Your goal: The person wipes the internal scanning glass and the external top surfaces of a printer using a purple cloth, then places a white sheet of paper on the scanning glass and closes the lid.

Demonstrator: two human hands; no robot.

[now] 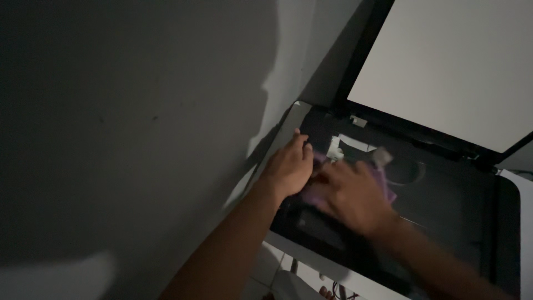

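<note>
Head view, dim light. Open scanner [444, 183] with its lid [449, 66] raised at far right, grey wall [139, 122] on the left. Both hands work over the dark glass bed at the near-left part of the scanner.

Left hand [290, 166] lies flat, fingers together and stretched, pressing down near the bed's left edge; its grip pinches nothing that shows. Right hand [352, 197] is blurred, palm down on a purple cloth [388, 186] that peeks out at its right side and between the two hands. Right fingers look loosely spread over the cloth, pressing rather than pinching; the blur makes this hard to be sure of.

Cloth sits on the glass, under the right hand, touching it. Small white bits [335, 149] lie just beyond the hands on the bed; can't tell what they are.

Step in hand looks like wiping the bed, left hand steadying. A next stroke would need flat pressure on the cloth, keeping it clear of the white bits.
</note>
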